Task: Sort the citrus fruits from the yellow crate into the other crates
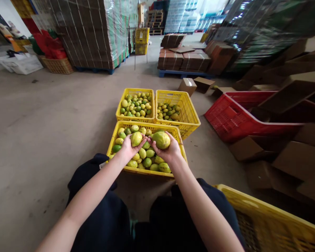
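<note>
The larger fruit [161,139], yellow-green and oval, lies in the right hand [168,148] with its long axis running roughly left to right, tilted slightly down toward the right; the fingers curl around it from below and grasp it. Just beside it, the smaller fruit [136,138] sits in the left hand [128,147], which clasps it from beneath, its long axis tipped up toward the right. Both fruits hover over the middle of the near crate [115,140], a yellow plastic one full of green and yellow fruit, standing on the concrete floor [42,122] before the person's dark-clad knees. Touching its far rim are two more yellow crates, the far left crate [135,91] well filled and the far right crate [189,112] partly filled. A red crate [225,119] lies tilted to the right among flattened cardboard boxes [299,161].
</note>
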A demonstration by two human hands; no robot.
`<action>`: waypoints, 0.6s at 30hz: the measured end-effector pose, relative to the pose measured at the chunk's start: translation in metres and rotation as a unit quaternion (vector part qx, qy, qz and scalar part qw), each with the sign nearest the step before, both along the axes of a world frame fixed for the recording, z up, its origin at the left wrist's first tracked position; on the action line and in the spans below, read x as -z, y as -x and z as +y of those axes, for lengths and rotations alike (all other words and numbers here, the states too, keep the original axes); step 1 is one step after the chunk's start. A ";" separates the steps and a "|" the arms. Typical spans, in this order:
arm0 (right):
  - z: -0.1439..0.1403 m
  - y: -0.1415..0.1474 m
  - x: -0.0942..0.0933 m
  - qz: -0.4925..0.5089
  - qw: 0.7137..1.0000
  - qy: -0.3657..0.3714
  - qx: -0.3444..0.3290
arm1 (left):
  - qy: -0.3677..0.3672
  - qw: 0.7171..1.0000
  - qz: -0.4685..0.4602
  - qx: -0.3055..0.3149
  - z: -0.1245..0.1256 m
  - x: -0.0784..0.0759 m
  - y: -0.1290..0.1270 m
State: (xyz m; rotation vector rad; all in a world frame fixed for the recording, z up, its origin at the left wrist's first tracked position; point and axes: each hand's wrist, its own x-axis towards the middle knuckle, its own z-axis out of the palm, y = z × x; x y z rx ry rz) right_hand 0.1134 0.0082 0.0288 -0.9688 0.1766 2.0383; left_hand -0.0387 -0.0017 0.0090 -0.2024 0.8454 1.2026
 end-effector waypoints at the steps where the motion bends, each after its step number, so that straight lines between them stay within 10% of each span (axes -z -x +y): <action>1: 0.001 0.000 0.001 -0.002 1.000 0.007 0.007 | 0.002 1.000 -0.002 -0.005 0.000 -0.001 0.000; 18: 0.001 0.005 0.005 -0.067 0.995 -0.018 0.073 | -0.038 0.999 -0.031 0.000 -0.004 -0.009 -0.003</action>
